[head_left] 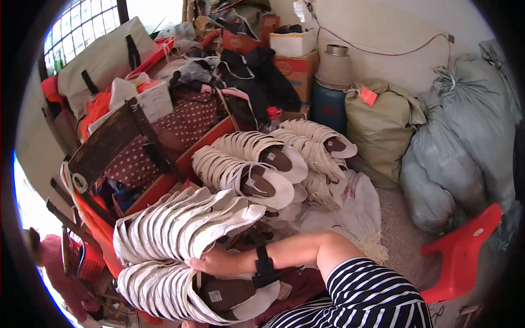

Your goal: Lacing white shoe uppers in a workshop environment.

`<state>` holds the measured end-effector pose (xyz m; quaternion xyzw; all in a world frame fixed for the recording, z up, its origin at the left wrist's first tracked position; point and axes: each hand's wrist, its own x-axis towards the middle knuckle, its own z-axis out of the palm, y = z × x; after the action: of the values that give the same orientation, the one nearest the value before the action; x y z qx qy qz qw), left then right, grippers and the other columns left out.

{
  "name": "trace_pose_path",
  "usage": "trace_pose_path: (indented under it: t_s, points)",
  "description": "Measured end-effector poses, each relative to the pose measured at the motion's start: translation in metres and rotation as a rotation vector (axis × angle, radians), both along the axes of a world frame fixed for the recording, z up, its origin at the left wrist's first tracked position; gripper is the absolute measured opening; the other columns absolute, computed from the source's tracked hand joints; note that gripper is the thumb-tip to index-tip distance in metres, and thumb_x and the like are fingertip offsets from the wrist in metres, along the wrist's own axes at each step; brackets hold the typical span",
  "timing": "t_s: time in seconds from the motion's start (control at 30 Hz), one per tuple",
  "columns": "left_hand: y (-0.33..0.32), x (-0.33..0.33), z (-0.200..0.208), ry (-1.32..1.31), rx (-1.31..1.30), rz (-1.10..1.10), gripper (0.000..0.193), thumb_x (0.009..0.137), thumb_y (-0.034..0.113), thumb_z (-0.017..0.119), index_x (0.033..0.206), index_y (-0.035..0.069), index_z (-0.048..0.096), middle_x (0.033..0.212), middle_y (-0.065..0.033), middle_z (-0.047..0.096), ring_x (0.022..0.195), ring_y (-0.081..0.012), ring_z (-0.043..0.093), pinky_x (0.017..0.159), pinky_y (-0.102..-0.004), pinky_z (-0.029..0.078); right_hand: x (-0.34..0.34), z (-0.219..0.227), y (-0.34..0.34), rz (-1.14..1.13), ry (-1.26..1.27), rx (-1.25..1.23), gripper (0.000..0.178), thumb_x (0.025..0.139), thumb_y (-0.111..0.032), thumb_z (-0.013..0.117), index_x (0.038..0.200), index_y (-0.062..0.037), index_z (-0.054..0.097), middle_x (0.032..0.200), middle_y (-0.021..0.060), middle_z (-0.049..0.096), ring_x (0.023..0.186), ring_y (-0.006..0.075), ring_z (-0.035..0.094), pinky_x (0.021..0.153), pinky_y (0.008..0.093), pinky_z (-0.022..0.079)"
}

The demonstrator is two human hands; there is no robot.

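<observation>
Two long stacks of nested white shoe uppers lie side by side close to me. My right hand (219,260), on the arm with the striped sleeve and a black wrist strap, is closed at the edge where the stacks meet; some fingers are hidden. The nearer stack of shoe uppers (158,290) shows a brown insole with a small pale label at its end. Just beyond it, the other shoe-upper stack (169,232) tilts up to the right. Of my left hand (188,324) only a sliver of skin shows under the nearer stack, its fingers hidden.
More shoe-upper stacks (240,175) lie beyond, beside clear plastic sheeting (350,213). A red plastic chair (465,251) stands at right, before grey sacks (465,136) and an olive sack (380,131). A dark wooden chair (109,142) is at left. Someone in pink (54,268) is far left.
</observation>
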<state>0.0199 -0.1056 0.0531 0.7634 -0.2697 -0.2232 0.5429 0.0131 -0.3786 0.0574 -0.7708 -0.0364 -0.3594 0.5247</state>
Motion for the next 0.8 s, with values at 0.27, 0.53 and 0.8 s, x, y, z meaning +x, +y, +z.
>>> trace_pose_path:
  t_s: [0.27,0.53,0.8]
  points:
    - [-0.023,0.014,0.054,0.377,-0.318,-0.312,0.039,0.092,0.024,0.06,0.117,-0.005,0.055,0.105,-0.0137,0.062,0.093,-0.0211,0.06,0.09,-0.038,0.049,-0.074,0.052,-0.067,-0.108,-0.228,0.579,0.023,0.089,-0.02,0.063,0.101,-0.0004,0.065,0.095,0.0008,0.065,0.087,0.0117,0.058,0.081,0.0317,0.048]
    - [-0.026,0.021,0.032,0.374,-0.068,-0.404,0.059,0.093,0.036,0.062,0.131,-0.007,0.05,0.119,-0.0189,0.063,0.1,-0.0243,0.064,0.093,-0.0352,0.048,-0.163,0.109,-0.198,-0.639,-0.402,0.464,0.028,0.087,-0.026,0.06,0.068,-0.0048,0.061,0.068,-0.0045,0.056,0.068,0.0059,0.049,0.062,0.0276,0.041]
    - [0.007,0.016,0.016,0.495,-0.1,-0.126,0.051,0.097,0.034,0.056,0.128,-0.006,0.052,0.122,-0.017,0.061,0.102,-0.0258,0.064,0.092,-0.0386,0.05,-0.172,0.156,-0.364,-0.721,-0.53,0.061,0.017,0.086,-0.015,0.063,0.091,0.0009,0.065,0.087,-0.0014,0.064,0.08,0.0084,0.055,0.074,0.0267,0.045]
